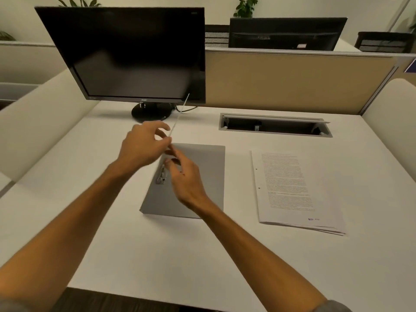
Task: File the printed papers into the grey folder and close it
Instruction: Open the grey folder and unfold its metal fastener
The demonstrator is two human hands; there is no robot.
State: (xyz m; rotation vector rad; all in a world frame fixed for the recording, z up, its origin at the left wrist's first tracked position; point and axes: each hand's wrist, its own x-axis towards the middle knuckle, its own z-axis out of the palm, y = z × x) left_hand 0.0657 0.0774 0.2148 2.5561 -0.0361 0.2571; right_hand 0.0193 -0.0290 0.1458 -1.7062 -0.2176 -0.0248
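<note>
1. Centre of the frame: the grey folder [198,176] lies flat on the white tabletop [135,244], with a metal fastener clip [161,175] showing near its left edge.
2. The left hand [144,146] hovers over the folder's upper left corner, thumb and fingers pinched on a thin, pale sheet or cover [179,117] seen edge-on; it rises as a slim line toward the monitor's lower edge.
3. The right hand [185,179] sits just below and right of the left, over the folder beside the clip, fingers curled in close together; whether they actually grip anything cannot be made out through the blur.
4. Right of centre: the printed papers [297,190] rest in a neat stack on the tabletop, well apart from the folder, punched holes along their left margin and text facing up.
5. Upper left: a dark monitor [126,55] stands on its round base [152,111] behind the hands.
6. Upper right of the tabletop: an open cable tray [274,126] is set into the surface, with a beige partition [292,82] behind it.
7. Both forearms reach in from the bottom corners, bare to the sleeves.
</note>
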